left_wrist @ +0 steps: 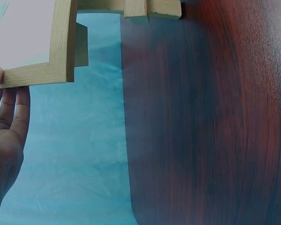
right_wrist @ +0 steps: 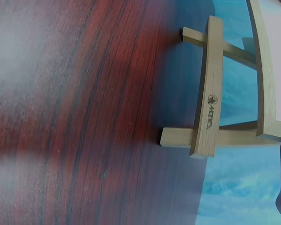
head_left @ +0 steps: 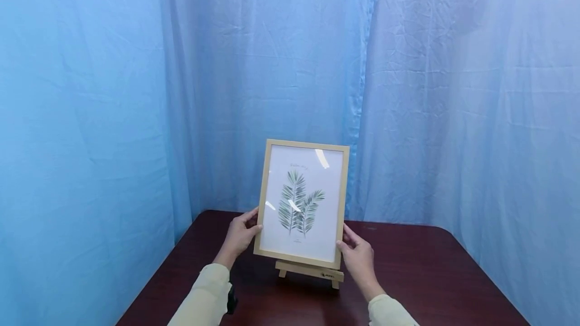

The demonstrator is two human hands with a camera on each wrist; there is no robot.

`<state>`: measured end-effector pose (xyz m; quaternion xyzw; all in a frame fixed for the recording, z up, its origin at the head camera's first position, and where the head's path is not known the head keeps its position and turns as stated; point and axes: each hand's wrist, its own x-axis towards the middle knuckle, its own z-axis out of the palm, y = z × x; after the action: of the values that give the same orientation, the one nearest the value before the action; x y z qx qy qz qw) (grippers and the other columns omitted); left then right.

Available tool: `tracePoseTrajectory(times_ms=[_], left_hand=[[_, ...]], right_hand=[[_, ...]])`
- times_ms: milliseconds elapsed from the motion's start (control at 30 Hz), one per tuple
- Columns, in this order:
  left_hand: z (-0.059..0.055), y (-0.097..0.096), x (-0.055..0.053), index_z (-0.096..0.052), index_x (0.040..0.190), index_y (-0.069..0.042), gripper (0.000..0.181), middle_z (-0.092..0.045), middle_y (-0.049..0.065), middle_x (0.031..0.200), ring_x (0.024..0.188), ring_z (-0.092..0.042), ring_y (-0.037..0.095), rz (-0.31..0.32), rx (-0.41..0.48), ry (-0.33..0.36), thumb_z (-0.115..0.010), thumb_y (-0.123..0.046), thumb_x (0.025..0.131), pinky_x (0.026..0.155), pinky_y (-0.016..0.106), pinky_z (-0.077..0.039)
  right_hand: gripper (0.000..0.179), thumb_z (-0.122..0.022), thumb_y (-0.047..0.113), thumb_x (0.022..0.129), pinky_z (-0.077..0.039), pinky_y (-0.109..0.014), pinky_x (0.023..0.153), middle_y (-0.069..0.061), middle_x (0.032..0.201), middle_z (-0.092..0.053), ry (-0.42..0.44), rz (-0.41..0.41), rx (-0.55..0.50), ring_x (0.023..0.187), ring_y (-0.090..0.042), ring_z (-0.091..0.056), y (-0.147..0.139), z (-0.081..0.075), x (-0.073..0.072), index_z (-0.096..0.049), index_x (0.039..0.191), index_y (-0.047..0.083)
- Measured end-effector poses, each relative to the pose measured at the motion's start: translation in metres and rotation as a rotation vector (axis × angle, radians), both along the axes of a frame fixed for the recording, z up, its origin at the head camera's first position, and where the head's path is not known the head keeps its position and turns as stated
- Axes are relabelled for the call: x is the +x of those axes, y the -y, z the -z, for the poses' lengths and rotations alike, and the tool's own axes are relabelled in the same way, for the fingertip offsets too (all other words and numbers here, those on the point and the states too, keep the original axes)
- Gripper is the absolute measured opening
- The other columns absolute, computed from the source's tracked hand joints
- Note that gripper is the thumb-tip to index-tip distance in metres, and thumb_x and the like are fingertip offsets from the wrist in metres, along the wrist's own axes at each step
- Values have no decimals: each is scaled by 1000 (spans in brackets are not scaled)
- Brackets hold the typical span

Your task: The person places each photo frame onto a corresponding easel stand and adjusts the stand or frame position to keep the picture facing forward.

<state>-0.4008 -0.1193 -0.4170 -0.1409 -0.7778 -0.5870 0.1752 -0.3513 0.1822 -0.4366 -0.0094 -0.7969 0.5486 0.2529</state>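
Note:
A picture frame (head_left: 299, 255) with a light wood border and a print of green fern-like leaves is held upright, slightly tilted, between both hands. My left hand (head_left: 241, 234) grips its left edge, thumb on the front and fingers behind; the left wrist view shows this hand (left_wrist: 9, 126) at the border (left_wrist: 37, 72). On the right edge, my right hand (head_left: 359, 255) pinches the border near the lower corner. Just below and behind the frame stands a small wooden easel (head_left: 308, 269) with a printed ledge (right_wrist: 208, 93). In the right wrist view the frame's corner (right_wrist: 267, 126) is apart from that ledge.
The easel stands on a dark reddish-brown wooden table (head_left: 408, 265) with rounded far corners. Blue curtains (head_left: 272, 64) hang behind the table and along both sides. Light glares off the frame's glossy front.

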Motion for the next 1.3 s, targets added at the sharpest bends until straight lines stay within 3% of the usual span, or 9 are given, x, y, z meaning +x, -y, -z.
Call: tracePoseTrajectory(times_ms=[67, 333, 1000, 1300], left_hand=[[4, -2, -5, -54, 141, -1, 55, -67, 19, 115, 98, -64, 27, -4, -3, 3, -66, 9, 88, 80, 40, -57], [6, -13, -7, -55, 141, -3, 55, -67, 18, 115, 98, -65, 27, -10, -19, -1, -67, 8, 89, 79, 40, -57], [20, -32, -20, -58, 139, -5, 54, -68, 17, 113, 95, -66, 27, -18, 27, -39, -67, 9, 87, 76, 37, -58], [30, -38, -26, -58, 139, -4, 54, -68, 16, 112, 95, -65, 25, -54, 12, -43, -67, 9, 88, 77, 38, -58]], right_hand=[[51, -69, 3, 90, -58, -34, 79, -18, 111, -70, -1, 3, 3, 103, -29, -68, -2, 0, 0, -58, 139, 9], [51, -69, 0, 90, -58, -34, 78, -20, 110, -69, -21, 5, 2, 104, -32, -68, -11, 1, -1, -58, 139, 6], [52, -69, 3, 91, -57, -34, 82, -20, 116, -68, -13, 25, 6, 107, -31, -67, -26, 15, -14, -57, 141, 10], [51, -70, 1, 90, -57, -33, 81, -19, 114, -69, -34, 48, -1, 105, -30, -67, -28, 25, -15, -58, 139, 8]])
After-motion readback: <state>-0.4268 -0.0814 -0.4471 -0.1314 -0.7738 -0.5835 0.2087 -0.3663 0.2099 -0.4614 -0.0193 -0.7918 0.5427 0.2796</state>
